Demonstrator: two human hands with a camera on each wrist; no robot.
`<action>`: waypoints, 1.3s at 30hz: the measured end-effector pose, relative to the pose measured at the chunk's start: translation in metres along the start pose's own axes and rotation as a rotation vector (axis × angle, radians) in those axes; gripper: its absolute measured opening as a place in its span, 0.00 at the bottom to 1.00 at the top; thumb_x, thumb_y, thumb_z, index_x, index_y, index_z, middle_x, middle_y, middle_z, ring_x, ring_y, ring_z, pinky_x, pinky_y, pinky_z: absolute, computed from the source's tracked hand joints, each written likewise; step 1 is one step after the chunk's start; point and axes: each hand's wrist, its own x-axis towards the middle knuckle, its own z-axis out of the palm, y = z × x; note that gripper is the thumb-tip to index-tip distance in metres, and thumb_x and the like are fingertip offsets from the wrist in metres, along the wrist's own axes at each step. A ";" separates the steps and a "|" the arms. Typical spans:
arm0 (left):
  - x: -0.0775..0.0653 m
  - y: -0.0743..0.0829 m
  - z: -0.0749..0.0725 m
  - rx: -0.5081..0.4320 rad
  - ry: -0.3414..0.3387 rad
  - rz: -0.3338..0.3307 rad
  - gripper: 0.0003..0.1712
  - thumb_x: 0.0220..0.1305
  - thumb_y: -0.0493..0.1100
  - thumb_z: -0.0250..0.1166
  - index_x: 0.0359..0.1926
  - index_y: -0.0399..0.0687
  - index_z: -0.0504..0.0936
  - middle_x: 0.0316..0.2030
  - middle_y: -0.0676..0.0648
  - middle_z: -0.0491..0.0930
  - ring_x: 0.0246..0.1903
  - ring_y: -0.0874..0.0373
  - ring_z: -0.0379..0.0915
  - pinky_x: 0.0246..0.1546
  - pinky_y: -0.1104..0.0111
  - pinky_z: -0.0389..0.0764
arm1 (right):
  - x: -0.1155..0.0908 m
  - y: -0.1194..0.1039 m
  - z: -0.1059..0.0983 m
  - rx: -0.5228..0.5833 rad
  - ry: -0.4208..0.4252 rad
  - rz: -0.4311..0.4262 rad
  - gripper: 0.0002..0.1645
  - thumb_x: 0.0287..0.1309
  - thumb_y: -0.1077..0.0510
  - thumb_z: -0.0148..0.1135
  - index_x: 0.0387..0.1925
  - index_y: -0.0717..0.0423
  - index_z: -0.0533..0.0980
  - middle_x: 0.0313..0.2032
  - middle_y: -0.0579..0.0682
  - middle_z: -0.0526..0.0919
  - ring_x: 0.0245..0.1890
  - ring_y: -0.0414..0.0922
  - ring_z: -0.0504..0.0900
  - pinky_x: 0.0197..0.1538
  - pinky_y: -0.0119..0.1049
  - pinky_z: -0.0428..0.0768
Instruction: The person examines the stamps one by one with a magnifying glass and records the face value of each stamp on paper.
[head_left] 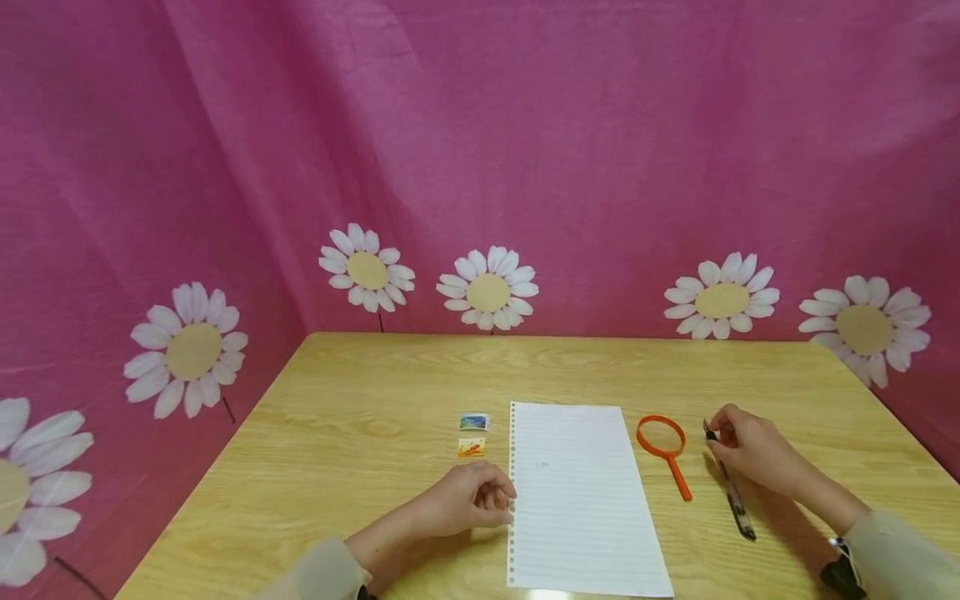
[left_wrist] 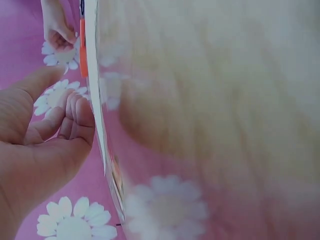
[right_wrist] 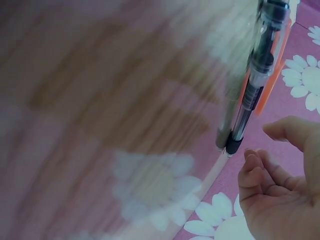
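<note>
A lined white sheet of paper with a punched left edge lies on the table. Against that edge my left hand rests, its fingers loosely curled and holding nothing. A black clear-barrelled pen lies to the right of a red magnifying glass. My right hand is beside the pen's far end; the right wrist view shows a gap between thumb and fingers, with the pen just beyond them on the tabletop. Faint small marks show on the paper's upper left.
Two small stamp-like pictures, one blue-green and one yellow-red, lie left of the paper. The glossy wooden table meets a pink cloth printed with daisies at the back and sides.
</note>
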 end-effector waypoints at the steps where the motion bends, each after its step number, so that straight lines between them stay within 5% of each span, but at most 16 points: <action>1: 0.000 0.001 0.001 -0.002 -0.003 -0.005 0.12 0.60 0.38 0.69 0.43 0.39 0.80 0.35 0.43 0.79 0.29 0.74 0.67 0.32 0.81 0.72 | 0.000 0.001 0.000 -0.005 0.002 -0.002 0.12 0.52 0.67 0.68 0.35 0.65 0.72 0.25 0.47 0.74 0.24 0.29 0.64 0.26 0.29 0.68; 14: -0.009 0.010 0.013 0.003 -0.058 -0.032 0.12 0.58 0.38 0.71 0.41 0.40 0.80 0.34 0.48 0.77 0.29 0.74 0.66 0.32 0.82 0.71 | 0.007 0.007 0.000 -0.005 -0.059 0.017 0.13 0.54 0.65 0.67 0.36 0.67 0.71 0.25 0.48 0.73 0.24 0.31 0.64 0.26 0.30 0.67; 39: -0.013 0.016 0.018 0.263 -0.114 -0.002 0.14 0.55 0.42 0.74 0.40 0.48 0.79 0.30 0.59 0.70 0.26 0.75 0.60 0.33 0.84 0.67 | 0.012 0.009 0.004 -0.013 -0.124 0.114 0.14 0.55 0.65 0.65 0.34 0.69 0.68 0.25 0.53 0.74 0.26 0.43 0.68 0.27 0.31 0.66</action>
